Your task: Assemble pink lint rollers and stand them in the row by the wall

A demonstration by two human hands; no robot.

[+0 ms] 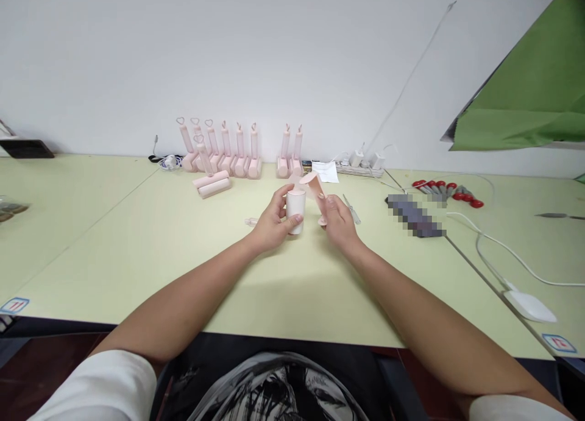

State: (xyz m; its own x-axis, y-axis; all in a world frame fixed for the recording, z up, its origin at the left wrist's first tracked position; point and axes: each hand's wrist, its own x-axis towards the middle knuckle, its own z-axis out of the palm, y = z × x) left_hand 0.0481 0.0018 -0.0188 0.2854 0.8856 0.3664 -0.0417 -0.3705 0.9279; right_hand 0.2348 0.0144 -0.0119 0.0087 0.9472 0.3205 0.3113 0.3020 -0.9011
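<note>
Inside the worktop's front edge (292, 329), the left hand (273, 222) is gripping a white cylinder (295, 206), the right hand (340, 223) a pink shell (315, 188) — gentle fingers are probably working best.

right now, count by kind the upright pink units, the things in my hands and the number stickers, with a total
upright pink units: 9
white cylinder in left hand: 1
curved pink piece in right hand: 1
number stickers: 2
total: 13

left arm (196, 293) extended forward | right arm (420, 302) likewise | left grip (273, 219) curled | right grip (340, 221) curled
</note>
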